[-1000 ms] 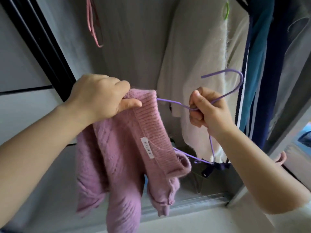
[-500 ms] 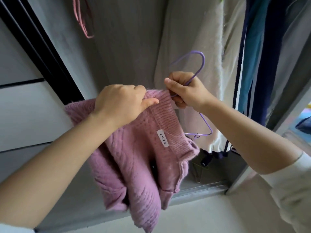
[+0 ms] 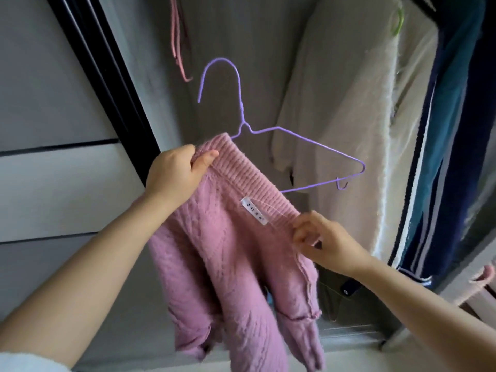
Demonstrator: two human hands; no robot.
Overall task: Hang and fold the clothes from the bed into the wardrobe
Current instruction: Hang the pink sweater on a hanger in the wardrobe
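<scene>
A pink knitted sweater [image 3: 230, 264] with a white label hangs in front of the open wardrobe. My left hand [image 3: 174, 175] grips one end of its ribbed hem. At the other end my right hand [image 3: 319, 237] pinches the same hem. A purple wire hanger [image 3: 268, 130] is pushed part way into the sweater. Its hook and right shoulder stick out above the hem, and its left side is hidden inside the knit.
A cream fluffy garment [image 3: 349, 116] hangs in the wardrobe behind the hanger. Dark blue and teal clothes [image 3: 451, 130] hang to its right. A pink hanger [image 3: 177, 49] dangles at the top. The black door frame [image 3: 107, 76] runs down the left.
My right hand let go of the hanger and moved down to the sweater's hem. The hanger now stands upright, part way inside the sweater, and the hem is stretched between both hands.
</scene>
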